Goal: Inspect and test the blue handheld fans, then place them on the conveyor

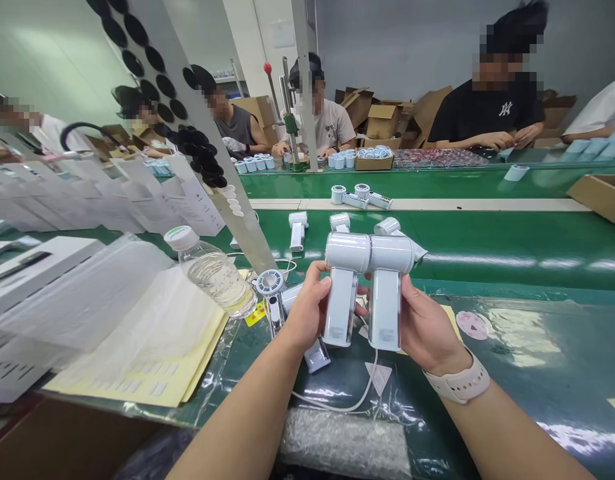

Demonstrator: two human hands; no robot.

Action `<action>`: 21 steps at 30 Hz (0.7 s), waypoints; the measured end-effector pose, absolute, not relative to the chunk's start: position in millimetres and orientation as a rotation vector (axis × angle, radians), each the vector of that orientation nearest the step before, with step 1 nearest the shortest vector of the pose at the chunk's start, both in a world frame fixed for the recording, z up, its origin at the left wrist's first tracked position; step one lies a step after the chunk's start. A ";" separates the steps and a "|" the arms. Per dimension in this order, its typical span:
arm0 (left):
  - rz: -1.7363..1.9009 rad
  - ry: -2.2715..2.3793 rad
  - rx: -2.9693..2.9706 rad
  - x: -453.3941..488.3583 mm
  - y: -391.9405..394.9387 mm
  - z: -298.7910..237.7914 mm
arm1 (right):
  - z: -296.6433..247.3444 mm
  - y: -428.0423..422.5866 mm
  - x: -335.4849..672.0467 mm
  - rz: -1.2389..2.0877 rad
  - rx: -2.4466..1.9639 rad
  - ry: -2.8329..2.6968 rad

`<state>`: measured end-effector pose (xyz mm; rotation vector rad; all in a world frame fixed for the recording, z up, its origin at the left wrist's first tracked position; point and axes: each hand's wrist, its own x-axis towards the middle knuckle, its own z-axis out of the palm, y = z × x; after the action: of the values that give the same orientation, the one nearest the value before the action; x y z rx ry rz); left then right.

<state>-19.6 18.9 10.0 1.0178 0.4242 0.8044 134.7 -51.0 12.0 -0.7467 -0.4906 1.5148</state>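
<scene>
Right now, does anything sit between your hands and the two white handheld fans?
Nothing visible does. The left hand grips the left handheld fan by its handle, the right hand the right handheld fan, side by side.

view: head-worn | faces: forward and down | range: close over bench | far: conveyor belt

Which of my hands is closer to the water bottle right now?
Left. The left hand, gripping a white handheld fan, is just right of the water bottle; the right hand, gripping a second fan, is farther right, beyond the left one.
</scene>
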 end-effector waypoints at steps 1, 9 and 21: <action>0.807 0.419 1.022 -20.2 18.7 10.2 | 12.3 -51.4 135.4 1.494 -0.756 -0.503; 0.857 0.447 1.008 -18.5 16.2 12.0 | 9.0 -50.0 139.6 1.408 -0.802 -0.499; 0.793 0.452 0.969 -16.3 16.7 4.4 | 23.6 -56.2 135.4 1.490 -0.802 -0.487</action>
<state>-16.3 16.7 4.4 0.9687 0.4523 0.7930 135.4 -56.2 23.6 -0.8019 -0.4871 1.4902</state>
